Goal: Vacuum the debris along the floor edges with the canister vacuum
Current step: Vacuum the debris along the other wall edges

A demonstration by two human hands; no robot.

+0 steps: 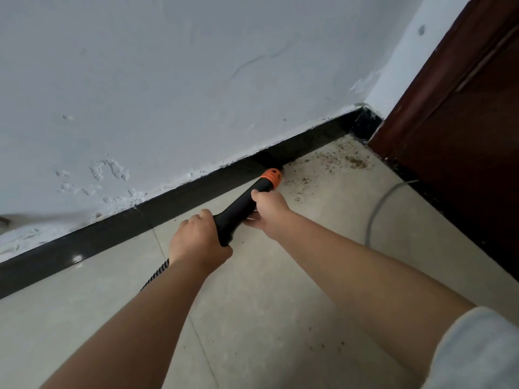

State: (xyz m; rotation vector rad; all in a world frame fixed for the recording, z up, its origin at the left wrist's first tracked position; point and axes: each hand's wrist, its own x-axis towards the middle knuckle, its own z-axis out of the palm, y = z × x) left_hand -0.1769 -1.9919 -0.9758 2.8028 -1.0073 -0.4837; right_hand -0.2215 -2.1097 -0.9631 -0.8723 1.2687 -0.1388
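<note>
debris (331, 161) is lying scattered on the tiled floor (252, 290) near the corner, along the black baseboard (179, 197). both hands are gripping the black vacuum wand (241, 209): left hand (196, 240) curling round its rear, right hand (268, 209) wrapping nearer the orange collar (271, 176), whose tip is sitting at the baseboard.

No text, label, brand or number can be read here. The one mark is a small dark symbol on the orange collar (271, 177) of the vacuum wand (243, 206), on the collar's end nearest the black baseboard (179, 192); it is too small and blurred to make out.
</note>
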